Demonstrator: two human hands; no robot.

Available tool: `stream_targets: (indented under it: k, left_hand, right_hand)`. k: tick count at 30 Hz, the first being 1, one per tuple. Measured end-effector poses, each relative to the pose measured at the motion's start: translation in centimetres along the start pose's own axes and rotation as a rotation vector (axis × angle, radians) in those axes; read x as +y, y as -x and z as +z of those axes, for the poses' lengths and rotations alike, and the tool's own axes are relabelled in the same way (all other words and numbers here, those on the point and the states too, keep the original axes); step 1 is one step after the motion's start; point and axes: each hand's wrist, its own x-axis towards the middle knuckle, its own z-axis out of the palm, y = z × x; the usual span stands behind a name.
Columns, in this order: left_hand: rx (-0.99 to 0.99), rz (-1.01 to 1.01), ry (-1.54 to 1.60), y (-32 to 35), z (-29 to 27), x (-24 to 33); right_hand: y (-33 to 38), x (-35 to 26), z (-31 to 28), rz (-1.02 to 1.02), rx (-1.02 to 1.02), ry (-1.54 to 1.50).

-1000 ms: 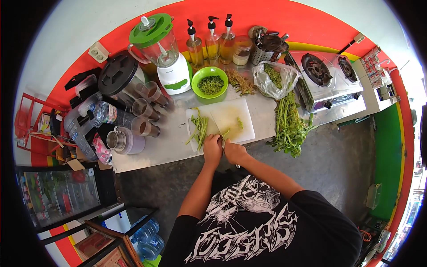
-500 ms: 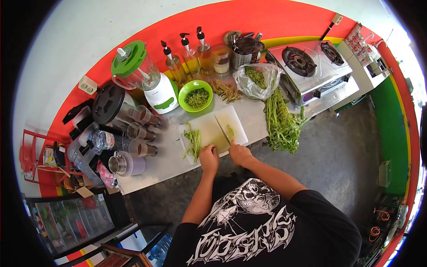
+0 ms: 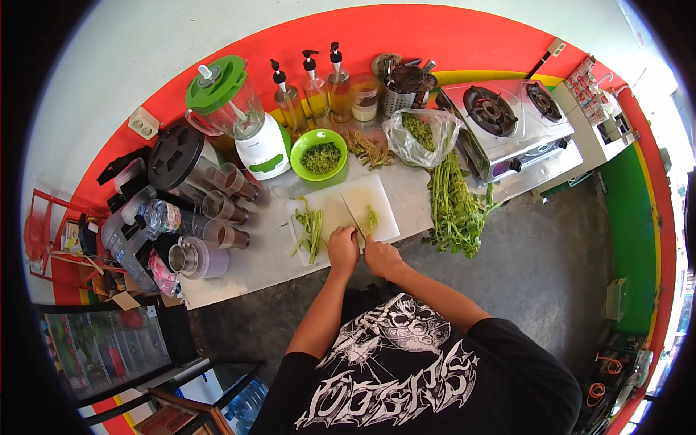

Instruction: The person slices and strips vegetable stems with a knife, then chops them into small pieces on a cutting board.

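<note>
Fingers (image 3: 371, 245) of the right hand (image 3: 384, 259) grip the handle of a kitchen knife (image 3: 354, 216), while those of the left hand (image 3: 344, 248) are curled at the near edge of the white cutting board (image 3: 336, 201); whether they pinch anything cannot be told. Half a second ago the two hands stood farther apart, with the blade off to the right; now the gap has narrowed and the blade slants just beside the left knuckles. Green stalks (image 3: 312, 230) lie along the board's left edge, as before, and small cut pieces (image 3: 372, 217) sit right of the blade. By the steel counter's (image 3: 272, 266) far edge stand a green-lidded blender (image 3: 262, 154), a lime-green bowl (image 3: 343, 153) of chopped greens and three pump bottles (image 3: 315, 96). A leafy bunch (image 3: 458, 210) overhangs the near edge toward the right, before a two-burner gas stove (image 3: 533, 125). Near the left end are brown-filled tumblers (image 3: 230, 235) and a metal-necked flask (image 3: 209, 261). Behind runs a red wall (image 3: 304, 30) with a yellow stripe; below spreads a dark grey floor (image 3: 522, 250).
</note>
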Motion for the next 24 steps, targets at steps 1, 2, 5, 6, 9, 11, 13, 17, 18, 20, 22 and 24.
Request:
stream_targets:
  k: [1,2,5,6,9,11,13,17,18,20,22,24]
  left_hand:
    - [-0.004,0.019,-0.001,0.1,-0.1,-0.3]
    - [-0.007,0.044,0.000,0.0,0.0,-0.4]
    - [0.005,0.027,0.009,0.1,0.2,-0.3]
    - [0.004,0.025,0.010,0.1,0.2,-0.2]
    - [-0.001,-0.005,0.009,-0.3,-0.1,-0.2]
    - [-0.035,-0.071,0.060,-0.4,-0.3,-0.3]
    - [-0.017,-0.070,0.064,-0.5,-0.4,-0.4]
    - [-0.028,-0.052,0.060,-0.6,-0.6,0.0]
    - [-0.028,-0.053,0.059,-0.6,-0.6,0.0]
    - [-0.052,-0.074,0.060,-0.6,-0.7,-0.1]
    - [-0.054,-0.071,0.057,-0.4,-0.7,-0.5]
    - [-0.059,-0.069,0.057,-0.3,-0.7,-0.3]
  right_hand:
    - [0.4,-0.4,-0.2,0.010,-0.024,0.047]
    - [0.6,-0.7,-0.5,0.020,-0.043,0.094]
    - [0.2,-0.9,0.5,0.046,-0.045,0.098]
    - [-0.3,-0.9,0.7,0.046,-0.047,0.098]
    - [-1.6,-0.9,0.4,0.020,0.000,0.092]
    - [-1.5,-1.1,0.0,0.008,-0.046,0.109]
    - [-0.8,-1.6,-0.3,0.017,-0.078,0.140]
    - [-1.4,-1.5,-0.1,0.058,-0.055,0.058]
    - [-1.7,-1.4,-0.3,0.057,-0.056,0.058]
    - [-2.3,-1.5,-0.9,0.042,-0.118,0.097]
    - [-1.6,-1.8,-1.2,0.037,-0.140,0.108]
    - [-1.1,-1.8,-1.1,0.035,-0.163,0.120]
